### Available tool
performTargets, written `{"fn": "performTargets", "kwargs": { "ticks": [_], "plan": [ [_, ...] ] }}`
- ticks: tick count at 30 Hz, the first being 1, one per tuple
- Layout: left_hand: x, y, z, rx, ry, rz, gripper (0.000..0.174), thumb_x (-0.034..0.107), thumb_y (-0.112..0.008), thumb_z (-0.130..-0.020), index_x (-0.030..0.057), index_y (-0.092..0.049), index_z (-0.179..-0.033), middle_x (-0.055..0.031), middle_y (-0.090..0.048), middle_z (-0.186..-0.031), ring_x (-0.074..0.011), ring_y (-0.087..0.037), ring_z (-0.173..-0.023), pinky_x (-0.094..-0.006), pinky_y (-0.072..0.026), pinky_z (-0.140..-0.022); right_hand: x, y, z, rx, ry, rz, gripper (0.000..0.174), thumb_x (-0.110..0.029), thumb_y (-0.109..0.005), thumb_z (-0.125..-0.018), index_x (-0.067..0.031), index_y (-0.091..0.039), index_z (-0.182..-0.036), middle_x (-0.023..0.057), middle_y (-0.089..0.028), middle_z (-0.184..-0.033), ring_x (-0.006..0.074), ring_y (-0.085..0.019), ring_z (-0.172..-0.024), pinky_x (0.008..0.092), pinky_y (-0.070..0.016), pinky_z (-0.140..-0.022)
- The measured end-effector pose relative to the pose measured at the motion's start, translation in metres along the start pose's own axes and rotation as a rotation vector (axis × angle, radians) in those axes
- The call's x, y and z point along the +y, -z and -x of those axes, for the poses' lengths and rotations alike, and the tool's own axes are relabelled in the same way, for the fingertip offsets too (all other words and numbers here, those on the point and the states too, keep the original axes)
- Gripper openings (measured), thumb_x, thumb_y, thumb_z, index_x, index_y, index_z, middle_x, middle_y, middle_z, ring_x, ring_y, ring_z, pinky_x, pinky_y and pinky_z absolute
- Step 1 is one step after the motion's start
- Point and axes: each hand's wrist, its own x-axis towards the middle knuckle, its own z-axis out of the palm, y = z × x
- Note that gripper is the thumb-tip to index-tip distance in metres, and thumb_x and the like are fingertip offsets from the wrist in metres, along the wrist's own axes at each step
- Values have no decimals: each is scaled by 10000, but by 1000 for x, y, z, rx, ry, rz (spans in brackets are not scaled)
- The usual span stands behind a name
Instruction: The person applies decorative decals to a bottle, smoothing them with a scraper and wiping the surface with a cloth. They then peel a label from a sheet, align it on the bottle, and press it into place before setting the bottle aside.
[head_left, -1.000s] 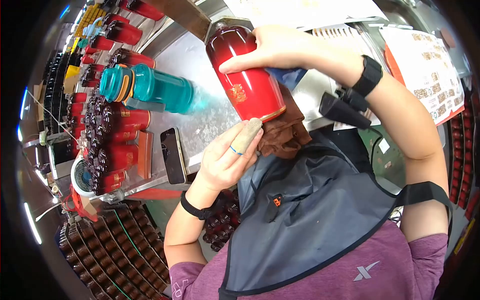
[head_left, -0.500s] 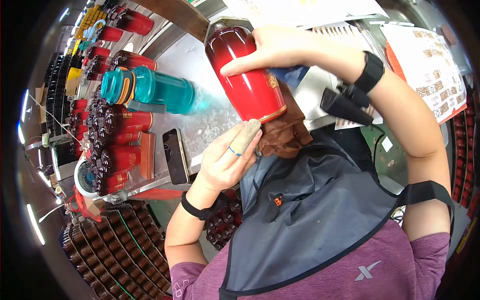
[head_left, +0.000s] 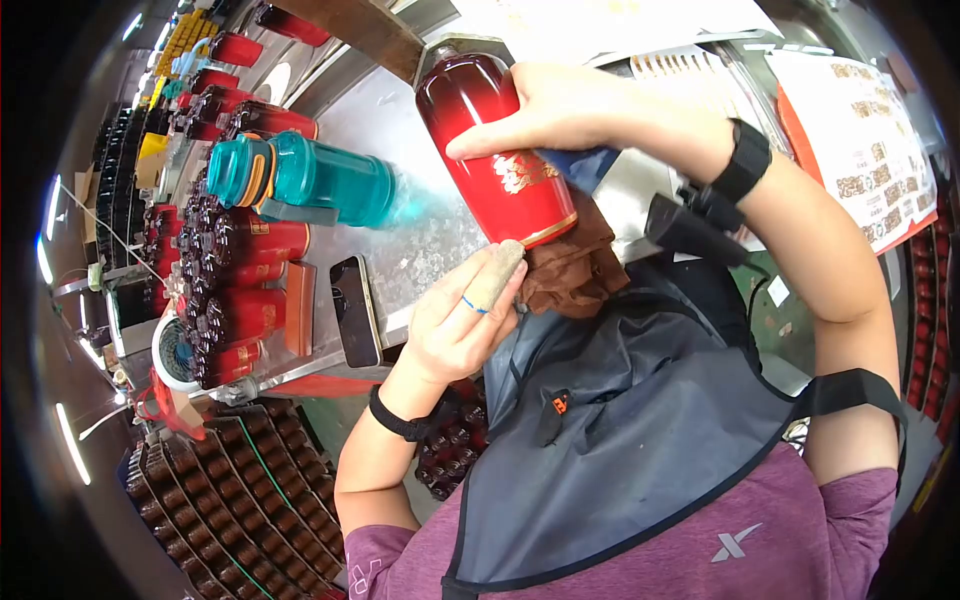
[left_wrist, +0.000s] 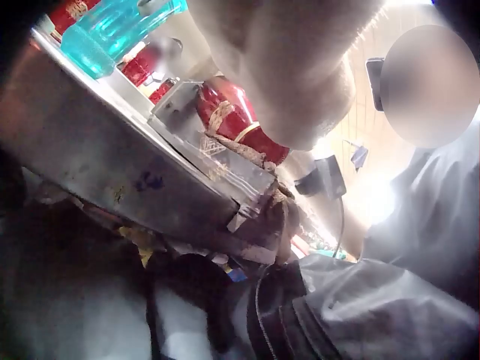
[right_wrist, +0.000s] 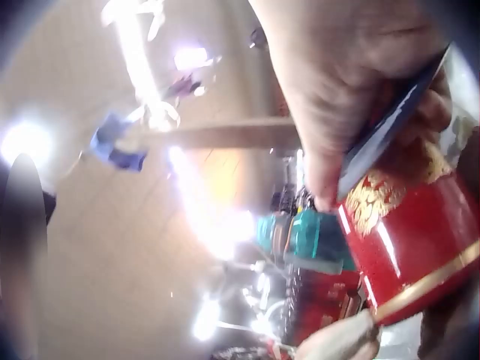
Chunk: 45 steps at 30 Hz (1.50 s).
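Note:
A glossy bottle (head_left: 480, 120), dark at the neck and red below, lies tilted with its neck against a metal-and-wood holder (head_left: 430, 52). Gold patterning (right_wrist: 375, 202) faces up on its side. My right hand (head_left: 560, 110) grips the bottle's middle, thumb across the front, with a blue cloth (right_wrist: 394, 124) between fingers and bottle. At the gold-rimmed base, my left hand (head_left: 460, 315) holds the edge with its fingertips, one finger wrapped in a beige cover (head_left: 494, 272). A crumpled brown cloth (head_left: 575, 272) lies under the base. The left wrist view shows the bottle from below.
On the metal table (head_left: 405, 255), left of the hands, are a teal water bottle (head_left: 330, 180), a phone (head_left: 355, 310) and several red bottles (head_left: 250, 320). Printed sheets (head_left: 860, 140) lie at right. Racks of brown items (head_left: 225, 500) stand at lower left.
The bottle has turned about its long axis: the small gold emblem has gone from view and a broader gold pattern shows. Both hands stay in nearly the same places.

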Motion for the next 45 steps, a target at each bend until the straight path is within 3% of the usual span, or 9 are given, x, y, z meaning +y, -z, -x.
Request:
{"fn": "performTargets", "kwargs": {
  "ticks": [5,8,12,14,22,30,38,42,45],
  "plan": [
    [5,-2,0,20,19,-24,374,-51,-696,-687,-45,-705,-1061,-146,-675,-1175,-302,-650,-1090,-364,-570,-895,23,27,9,-360,15,-569,658,-460,-755,-833,39,-560,-1214,-2,-540,-640,19,-505,-514,165,-362,-436],
    [5,-3,-1,22,39,-22,371,-48,-700,-693,-44,-703,-1064,-143,-676,-1171,-301,-647,-1093,-362,-566,-901,33,10,3,-327,-27,-626,682,-426,-773,-813,45,-547,-1252,36,-614,-682,75,-581,-560,227,-455,-507],
    [3,0,-4,11,8,-18,384,-50,-704,-689,-50,-698,-1073,-150,-669,-1182,-303,-644,-1095,-362,-564,-904,9,0,-1,-143,99,-458,659,-518,-816,-712,38,-686,-1040,69,-694,-816,138,-656,-669,294,-524,-611],
    [1,2,-5,-3,-7,-19,388,-54,-703,-687,-53,-696,-1076,-154,-665,-1188,-305,-644,-1095,-364,-565,-902,-18,11,6,-71,-62,173,739,-584,-803,-684,65,-703,-1023,125,-719,-891,209,-693,-777,334,-538,-733],
    [-1,3,-4,-8,-23,16,397,-53,-704,-672,-64,-692,-1069,-159,-657,-1196,-316,-640,-1093,-379,-575,-901,25,8,3,-222,-32,-688,785,-548,-830,-709,55,-624,-1167,73,-656,-822,99,-588,-620,217,-448,-561],
    [-4,4,-7,-16,-56,9,408,-32,-698,-683,-37,-703,-1091,-155,-682,-1158,-333,-648,-1085,-387,-546,-933,-4,11,-5,-32,22,33,867,-798,-724,-606,37,-747,-836,163,-708,-807,189,-691,-749,322,-530,-699],
    [1,3,-1,-22,-11,3,420,-32,-699,-687,-30,-703,-1107,-148,-671,-1189,-319,-630,-1119,-381,-547,-932,33,11,0,-343,-101,-757,494,-448,-764,-833,-54,-625,-1098,-44,-557,-623,3,-465,-476,163,-299,-397],
    [-1,4,-3,-26,-25,4,431,-28,-700,-681,-29,-701,-1112,-149,-671,-1189,-320,-633,-1108,-382,-545,-930,-5,15,3,-228,7,-401,672,-604,-787,-726,-26,-692,-1054,30,-665,-745,75,-592,-570,215,-454,-506],
    [-3,4,0,-37,-18,21,436,-26,-700,-677,-29,-702,-1113,-151,-670,-1191,-323,-634,-1106,-383,-542,-932,-10,13,-4,-73,-40,137,822,-698,-757,-692,56,-717,-1017,166,-726,-961,230,-711,-857,335,-536,-836]
  ]
}}
